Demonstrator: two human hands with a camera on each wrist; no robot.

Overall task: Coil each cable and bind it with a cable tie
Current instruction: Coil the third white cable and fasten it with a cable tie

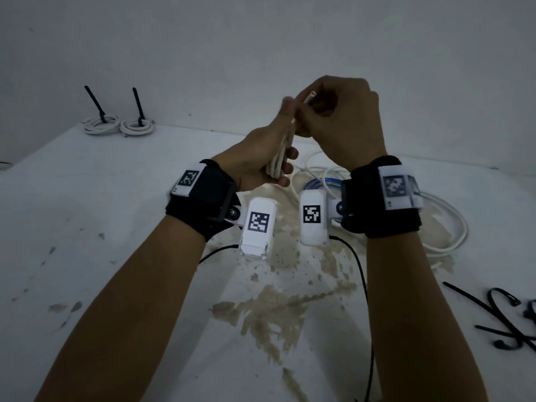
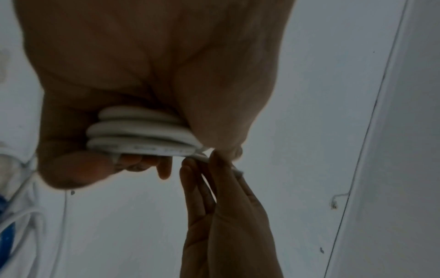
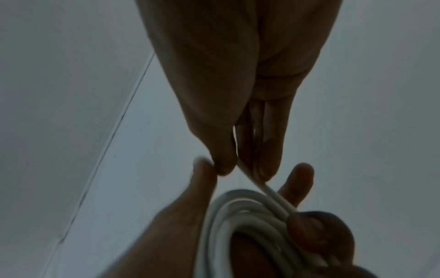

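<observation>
My left hand (image 1: 269, 158) grips a coil of white cable (image 1: 280, 158) held upright above the table, its loops stacked in my palm (image 2: 142, 131). My right hand (image 1: 333, 117) pinches the loose end of that cable (image 3: 250, 178) between thumb and fingers just above the coil (image 3: 238, 222), touching the left thumb. The cable's tip (image 1: 311, 94) sticks out at the top of my right hand. Two white coils (image 1: 101, 123) (image 1: 136, 127), each bound with a black tie, lie at the table's far left.
Loose white cables (image 1: 446, 224) and a blue cable (image 1: 319, 184) lie on the white table (image 1: 87, 213) under and right of my hands. Several black cable ties (image 1: 499, 320) lie at the near right. A thin black wire (image 1: 359, 274) runs from the wrist cameras. A wall stands behind.
</observation>
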